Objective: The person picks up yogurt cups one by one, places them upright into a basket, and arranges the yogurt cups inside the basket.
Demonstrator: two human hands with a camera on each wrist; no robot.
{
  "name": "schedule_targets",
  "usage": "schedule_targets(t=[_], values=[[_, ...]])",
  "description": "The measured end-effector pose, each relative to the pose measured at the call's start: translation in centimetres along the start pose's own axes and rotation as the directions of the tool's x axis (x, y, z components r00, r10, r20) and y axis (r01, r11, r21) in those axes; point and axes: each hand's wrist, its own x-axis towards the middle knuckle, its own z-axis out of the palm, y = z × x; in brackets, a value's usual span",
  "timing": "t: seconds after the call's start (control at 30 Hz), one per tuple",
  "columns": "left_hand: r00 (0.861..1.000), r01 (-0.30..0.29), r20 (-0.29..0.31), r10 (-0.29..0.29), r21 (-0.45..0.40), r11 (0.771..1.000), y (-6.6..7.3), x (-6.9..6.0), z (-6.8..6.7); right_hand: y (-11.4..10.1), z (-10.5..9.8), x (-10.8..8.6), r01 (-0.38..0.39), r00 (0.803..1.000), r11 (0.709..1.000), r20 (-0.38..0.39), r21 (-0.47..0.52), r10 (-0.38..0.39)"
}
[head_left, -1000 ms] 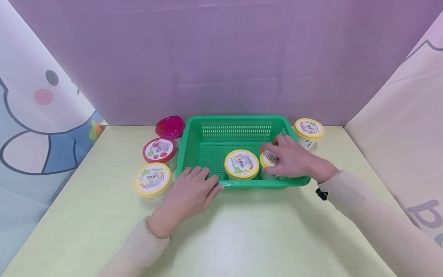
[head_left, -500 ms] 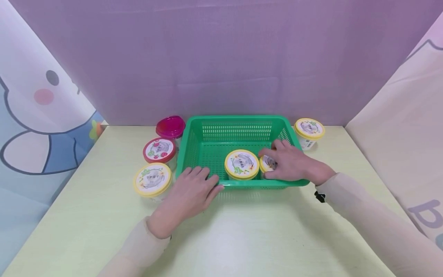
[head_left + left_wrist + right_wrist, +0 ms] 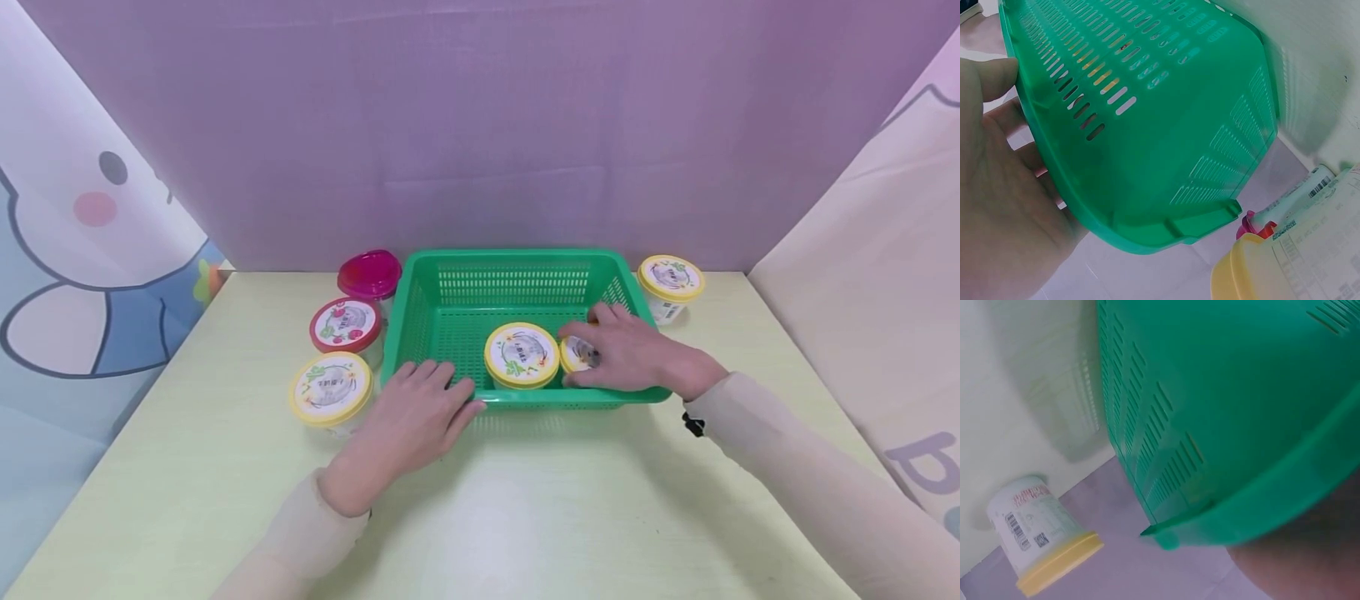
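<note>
In the head view a green plastic basket (image 3: pixel 517 398) stands on the table. My left hand (image 3: pixel 412 417) holds its near rim at the left corner, fingers over the edge and thumb on the outer side. Inside, near the front wall, stands a yellow-lidded tub (image 3: pixel 522 356). Just right of it my right hand (image 3: pixel 626 350) grips a second yellow-lidded tub (image 3: pixel 577 354), partly hidden beneath the fingers. The two lids touch or nearly touch. In the right wrist view the basket wall hides most of the right hand.
Left of the basket stand a yellow-lidded tub (image 3: pixel 331 389), a red-lidded tub (image 3: pixel 346 325) and a tub with a magenta lid (image 3: pixel 369 275). Another yellow-lidded tub (image 3: pixel 670 279) stands at the basket's back right. A purple curtain (image 3: pixel 487 125) hangs behind the table (image 3: pixel 487 517).
My right hand has shifted slightly left with its tub, towards the other tub in the basket. That other tub has slid a touch left. My left hand has stayed on the rim.
</note>
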Motion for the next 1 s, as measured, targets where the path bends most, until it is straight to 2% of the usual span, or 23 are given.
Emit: schedule_targets(t=[0.13, 0.43, 0.67, 1.0], values=[[1.000, 0.000, -0.004, 0.000, 0.006, 1.000, 0.0, 0.0, 0.0, -0.1, -0.3, -0.2, -0.021, 0.999, 1.000, 0.035, 0.004, 0.021], [1.000, -0.005, -0.013, 0.006, 0.010, 1.000, 0.0, 0.0, 0.1, 0.4, -1.2, -0.4, -0.072, 0.993, 0.992, 0.103, 0.104, 0.061], [1.000, -0.002, -0.008, 0.002, 0.008, 1.000, 0.0, 0.0, 0.0, 0.7, -1.5, -0.2, -0.061, 0.996, 0.994, 0.068, 0.096, 0.054], [1.000, -0.007, -0.006, 0.007, 0.012, 1.000, 0.0, 0.0, 0.0, 2.0, -2.1, 0.1, -0.104, 0.994, 0.992, 0.027, 0.078, 0.102]])
